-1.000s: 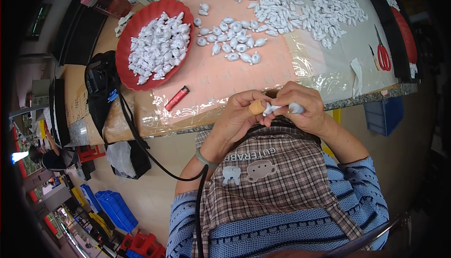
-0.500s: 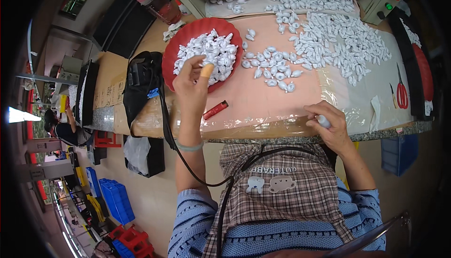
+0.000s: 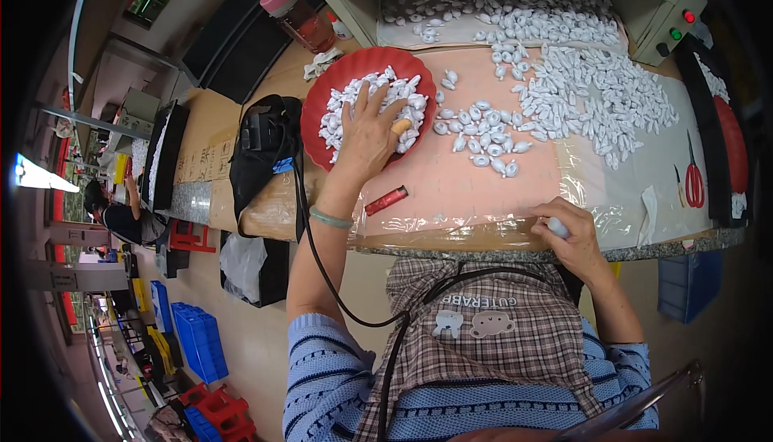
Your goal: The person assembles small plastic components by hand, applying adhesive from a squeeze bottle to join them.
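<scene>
– Where is the left grip [image 3: 365, 140] held?
– Over white pieces [image 3: 415, 105] heaped in the red bowl [image 3: 315, 110], fingers [image 3: 374, 102] spread apart
– What is held by the right grip [image 3: 573, 234]?
– A pale round-ended object [image 3: 557, 227], clasped near the worktop [image 3: 483, 204] edge

Upper left: jar with pink lid [image 3: 299, 18], crumpled white cloth [image 3: 322, 64] just below. Left of centre: black bag [image 3: 262, 144], 1 blue clip [image 3: 283, 166] at lower right. Right: red-handled scissors [image 3: 693, 170], strip of white paper [image 3: 647, 218] nearby. Lower right: blue bin [image 3: 688, 285]. Lower left: blue crate [image 3: 201, 345], red stools [image 3: 225, 416]. Far left: 1 co-worker [image 3: 121, 221].
</scene>
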`<state>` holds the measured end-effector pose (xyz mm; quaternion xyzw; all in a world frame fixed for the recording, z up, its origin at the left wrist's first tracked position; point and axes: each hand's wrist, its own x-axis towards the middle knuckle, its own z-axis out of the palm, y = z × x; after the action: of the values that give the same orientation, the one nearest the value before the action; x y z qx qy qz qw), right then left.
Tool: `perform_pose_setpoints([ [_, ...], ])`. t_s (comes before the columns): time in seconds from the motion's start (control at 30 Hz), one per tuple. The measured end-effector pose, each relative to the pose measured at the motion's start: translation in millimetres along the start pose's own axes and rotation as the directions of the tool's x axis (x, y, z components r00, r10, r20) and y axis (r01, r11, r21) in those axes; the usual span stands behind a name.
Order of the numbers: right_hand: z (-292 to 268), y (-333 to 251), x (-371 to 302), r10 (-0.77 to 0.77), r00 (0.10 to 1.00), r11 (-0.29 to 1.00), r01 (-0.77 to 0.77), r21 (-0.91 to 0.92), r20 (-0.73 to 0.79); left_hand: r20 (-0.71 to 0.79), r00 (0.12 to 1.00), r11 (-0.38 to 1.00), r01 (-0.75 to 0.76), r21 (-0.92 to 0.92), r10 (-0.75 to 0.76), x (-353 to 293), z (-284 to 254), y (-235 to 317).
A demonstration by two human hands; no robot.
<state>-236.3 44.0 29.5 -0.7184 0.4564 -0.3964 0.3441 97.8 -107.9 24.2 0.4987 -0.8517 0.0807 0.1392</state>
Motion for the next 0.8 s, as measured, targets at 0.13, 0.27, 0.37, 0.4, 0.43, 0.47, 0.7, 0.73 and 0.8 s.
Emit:
perform_pose_setpoints([
  [0.13, -0.8, -0.7, -2.3, 0.017, 1.0, 1.0, -0.017, 0.013, 0.022, -0.008, 1.0, 1.0, 0.0, 0.025, 0.0, 2.4, -2.6, -21.5],
  [0.27, -2.1, -1.1, -2.7, 0.008, 1.0, 1.0, -0.008, -0.001, 0.026, -0.043, 0.996, 0.994, 0.072, -0.077, -0.076, 8.1, 3.1, -47.9],
  [0.37, -2.7, -0.6, -2.9, 0.023, 0.999, 1.0, -0.023, -0.008, 0.031, -0.026, 0.996, 0.987, 0.082, -0.136, -0.086, 6.9, 9.5, -67.0],
  [0.4, -3.2, 1.3, -3.0, 0.03, 0.999, 1.0, -0.03, -0.007, 0.034, -0.017, 0.997, 0.984, 0.074, -0.162, -0.078, 6.0, 9.7, -69.7],
  [0.43, -4.3, 0.9, -2.6, 0.045, 0.999, 0.999, -0.045, -0.015, 0.029, -0.023, 0.998, 0.989, 0.057, -0.135, -0.061, 3.3, 8.1, -72.5],
  [0.47, -4.7, 0.0, -1.4, 0.033, 0.999, 0.999, -0.033, -0.007, 0.04, -0.027, 0.999, 0.993, 0.04, -0.108, -0.043, 0.2, 7.1, -74.2],
  [0.7, -5.0, 6.4, -2.9, 0.033, 0.999, 0.999, -0.033, 0.003, 0.027, -0.32, 0.947, 0.995, -0.059, -0.081, 0.03, 9.1, -24.0, 30.4],
  [0.73, -4.8, 6.4, -3.0, 0.041, 0.999, 0.999, -0.041, 0.0, 0.024, -0.306, 0.951, 0.956, -0.132, -0.26, 0.048, 9.5, -26.6, 55.1],
  [0.8, -3.1, 4.6, -2.2, 0.031, 0.999, 0.999, -0.031, 0.041, 0.011, -0.297, 0.949, 0.899, -0.218, -0.379, 0.105, 4.0, -12.3, 83.8],
])
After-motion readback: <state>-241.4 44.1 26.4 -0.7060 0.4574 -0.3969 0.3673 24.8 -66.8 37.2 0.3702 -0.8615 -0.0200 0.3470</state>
